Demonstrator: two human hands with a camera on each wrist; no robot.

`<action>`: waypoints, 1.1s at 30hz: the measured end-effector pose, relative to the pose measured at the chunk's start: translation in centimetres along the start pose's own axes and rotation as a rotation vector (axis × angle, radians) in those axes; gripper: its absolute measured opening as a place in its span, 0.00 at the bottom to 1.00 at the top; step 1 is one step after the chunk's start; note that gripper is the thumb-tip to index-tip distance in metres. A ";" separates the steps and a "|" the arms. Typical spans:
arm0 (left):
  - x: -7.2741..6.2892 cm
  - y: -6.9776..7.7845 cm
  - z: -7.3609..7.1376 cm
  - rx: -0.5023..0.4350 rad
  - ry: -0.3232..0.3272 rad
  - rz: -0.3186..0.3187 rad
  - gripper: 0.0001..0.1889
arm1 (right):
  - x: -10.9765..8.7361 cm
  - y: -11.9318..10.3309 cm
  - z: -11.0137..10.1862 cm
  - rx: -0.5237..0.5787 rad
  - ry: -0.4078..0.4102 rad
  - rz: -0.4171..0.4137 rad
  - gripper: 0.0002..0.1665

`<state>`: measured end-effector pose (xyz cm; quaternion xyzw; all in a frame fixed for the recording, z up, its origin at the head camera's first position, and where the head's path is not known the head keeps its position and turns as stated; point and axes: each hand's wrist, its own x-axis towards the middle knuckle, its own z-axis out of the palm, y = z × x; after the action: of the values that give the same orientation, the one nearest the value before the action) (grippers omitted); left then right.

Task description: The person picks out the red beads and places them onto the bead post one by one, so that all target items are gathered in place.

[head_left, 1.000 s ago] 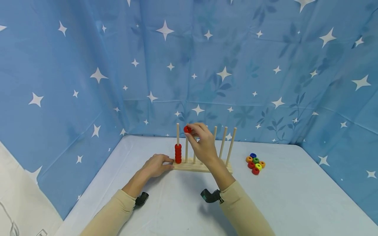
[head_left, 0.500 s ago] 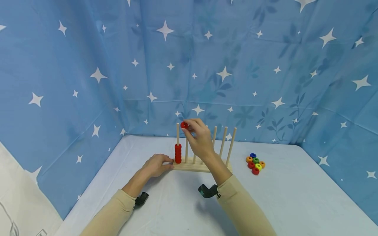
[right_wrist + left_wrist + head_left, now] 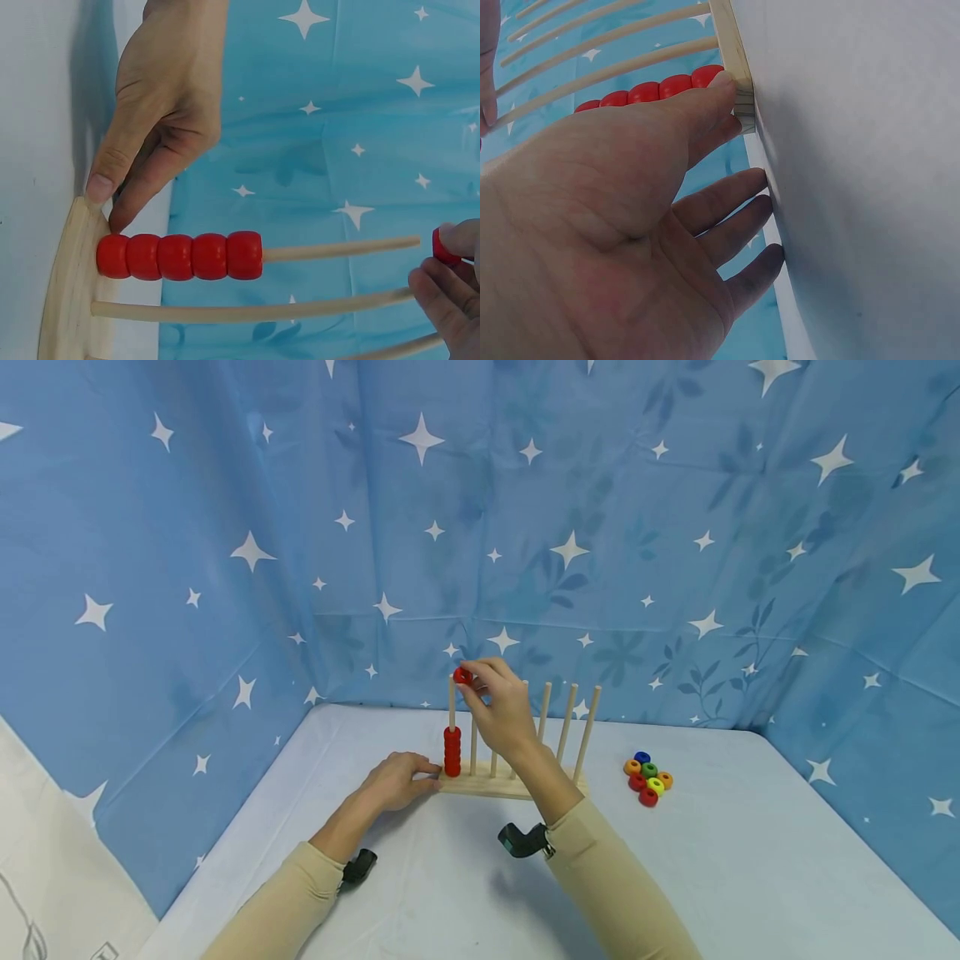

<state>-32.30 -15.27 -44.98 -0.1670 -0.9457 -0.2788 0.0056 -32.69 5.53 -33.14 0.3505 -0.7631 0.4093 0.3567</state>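
A wooden peg rack (image 3: 487, 786) with a row of upright pegs stands on the table. Its leftmost peg carries a stack of several red beads (image 3: 452, 752). My left hand (image 3: 397, 779) pinches the left end of the base between thumb and forefinger; in the left wrist view the other fingers (image 3: 735, 199) extend loosely beside it. Up by the top of the leftmost peg, my right hand (image 3: 501, 706) pinches one red bead (image 3: 462, 676) between thumb and fingers. From the right wrist view, a small gap separates this bead (image 3: 444, 247) from the peg tip (image 3: 418, 241).
Right of the rack lies a cluster of loose beads (image 3: 648, 770) in blue, green, orange, yellow and red. A blue star-patterned curtain (image 3: 570, 510) surrounds the white table (image 3: 720, 852) at the back and sides.
My right hand has moved left and slightly up, bringing the red bead from near the second peg to beside the leftmost peg's top. The left hand stays on the base.
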 end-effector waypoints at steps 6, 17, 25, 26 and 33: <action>0.0 -0.1 -0.1 0.008 0.001 0.024 0.16 | 0.4 0.0 0.3 -0.042 -0.031 0.015 0.16; -0.2 0.1 -0.2 -0.021 0.004 0.014 0.16 | 1.0 -0.4 0.7 -0.128 -0.070 0.047 0.16; -0.2 0.2 -0.2 -0.023 -0.002 0.014 0.16 | 1.1 -0.6 0.8 -0.131 -0.087 0.062 0.15; -0.2 0.2 -0.2 -0.020 -0.001 0.017 0.16 | 1.1 -0.6 0.8 -0.132 -0.092 0.068 0.15; 0.0 -0.1 -0.1 -0.018 -0.002 0.018 0.16 | 1.2 -0.5 0.9 -0.152 -0.109 0.074 0.16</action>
<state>-32.29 -15.40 -44.92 -0.1757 -0.9416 -0.2873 0.0056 -33.08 4.22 -32.32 0.3158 -0.8225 0.3435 0.3251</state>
